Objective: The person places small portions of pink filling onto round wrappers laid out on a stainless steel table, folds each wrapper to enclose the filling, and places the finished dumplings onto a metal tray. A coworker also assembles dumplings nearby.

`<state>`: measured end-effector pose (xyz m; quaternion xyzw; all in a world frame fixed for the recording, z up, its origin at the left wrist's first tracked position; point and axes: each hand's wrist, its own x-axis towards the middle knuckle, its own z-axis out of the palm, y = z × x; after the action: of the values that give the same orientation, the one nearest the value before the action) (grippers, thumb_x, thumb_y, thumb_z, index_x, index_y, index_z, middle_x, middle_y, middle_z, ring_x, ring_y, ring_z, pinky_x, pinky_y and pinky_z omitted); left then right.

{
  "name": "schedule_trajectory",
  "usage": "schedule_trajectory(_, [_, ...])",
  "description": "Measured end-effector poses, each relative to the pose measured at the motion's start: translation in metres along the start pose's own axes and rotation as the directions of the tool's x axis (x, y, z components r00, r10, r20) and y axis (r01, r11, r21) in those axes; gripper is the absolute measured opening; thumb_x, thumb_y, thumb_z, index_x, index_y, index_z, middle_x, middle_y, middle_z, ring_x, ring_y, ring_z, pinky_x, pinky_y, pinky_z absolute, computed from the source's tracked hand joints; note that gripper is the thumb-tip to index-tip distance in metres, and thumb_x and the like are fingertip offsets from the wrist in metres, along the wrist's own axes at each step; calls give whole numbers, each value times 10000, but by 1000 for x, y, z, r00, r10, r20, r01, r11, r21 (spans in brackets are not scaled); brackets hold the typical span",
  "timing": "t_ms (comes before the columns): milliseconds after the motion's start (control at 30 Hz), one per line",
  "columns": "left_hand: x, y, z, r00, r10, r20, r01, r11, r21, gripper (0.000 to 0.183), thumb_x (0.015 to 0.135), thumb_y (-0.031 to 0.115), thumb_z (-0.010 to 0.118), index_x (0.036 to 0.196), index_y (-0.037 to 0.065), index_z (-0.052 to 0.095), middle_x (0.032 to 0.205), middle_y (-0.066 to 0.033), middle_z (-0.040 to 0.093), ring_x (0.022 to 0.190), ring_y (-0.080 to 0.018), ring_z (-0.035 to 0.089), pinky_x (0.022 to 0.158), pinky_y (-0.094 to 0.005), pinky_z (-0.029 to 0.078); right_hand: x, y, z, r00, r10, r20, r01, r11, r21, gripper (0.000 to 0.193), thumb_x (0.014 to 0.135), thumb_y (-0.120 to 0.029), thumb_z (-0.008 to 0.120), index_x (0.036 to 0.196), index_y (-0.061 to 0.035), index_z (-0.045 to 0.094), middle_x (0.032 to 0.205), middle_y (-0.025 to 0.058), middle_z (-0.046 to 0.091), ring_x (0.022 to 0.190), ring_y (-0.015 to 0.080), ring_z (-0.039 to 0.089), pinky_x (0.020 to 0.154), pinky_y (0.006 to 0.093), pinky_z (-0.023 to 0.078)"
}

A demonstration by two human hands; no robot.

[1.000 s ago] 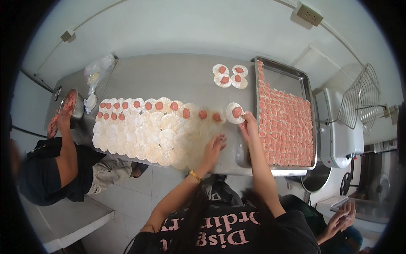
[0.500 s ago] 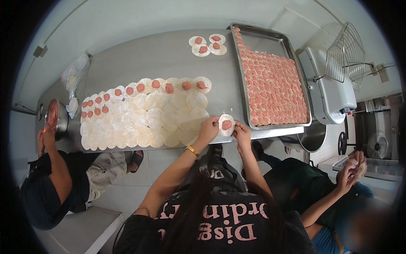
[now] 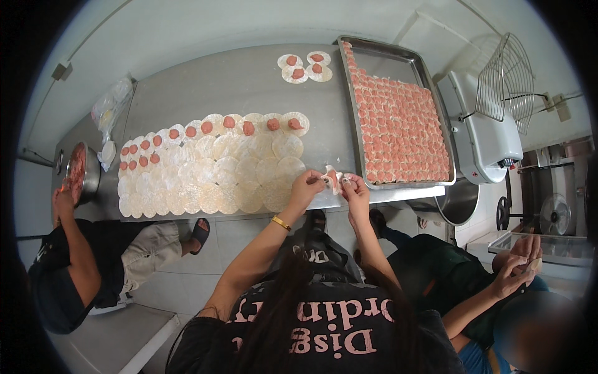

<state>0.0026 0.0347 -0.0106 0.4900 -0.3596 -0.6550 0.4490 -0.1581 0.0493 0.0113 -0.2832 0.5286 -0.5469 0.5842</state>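
Note:
Between my two hands, over the table's front edge, is a dumpling wrapper [image 3: 332, 179] with pink meat filling, its sides gathered upward. My left hand [image 3: 306, 190] pinches its left side and my right hand [image 3: 356, 194] pinches its right side. To the left lie overlapping rows of round, floury wrappers [image 3: 218, 187]; the far row and part of the second carry lumps of meat filling [image 3: 229, 122]. Four-sided grouping aside, several filled wrappers [image 3: 319, 73] lie apart at the back. A large metal tray [image 3: 367, 177] on the right holds many tightly packed, open-topped dumplings [image 3: 405, 131].
At the left, a person's hands [image 3: 64, 202] work at a metal bowl [image 3: 91, 177] of meat filling. Another person's hands [image 3: 520, 265] are raised at the right. A white machine [image 3: 483, 131] stands beyond the tray, below a wire rack [image 3: 507, 78]. A plastic bag [image 3: 111, 112] lies back left.
The wrapper in my hands was flat and round with the filling showing; its sides are now folded up around the filling. The left person's hands have moved slightly toward the bowl.

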Motion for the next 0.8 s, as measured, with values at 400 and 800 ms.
schedule_trajectory(400, [-19, 37, 7, 991, 18, 132, 23, 953, -302, 236, 835, -10, 646, 1056, 6, 567, 1062, -72, 585, 940, -142, 603, 815, -274, 551, 13, -18, -14, 973, -197, 122, 231, 830, -507, 290, 743, 70, 654, 1027, 13, 650, 873, 22, 627, 773, 82, 570, 703, 210, 453])
schedule_trajectory(800, [-5, 7, 1, 928, 312, 203, -371, 819, 438, 116, 744, -10, 711, 837, -2, 642, 1078, -81, 578, 892, -173, 639, 795, -298, 556, 15, -10, -12, 920, -206, 334, 390, 577, -718, 368, 670, 67, 690, 1030, 21, 630, 881, 136, 633, 747, 212, 644, 686, 285, 520])
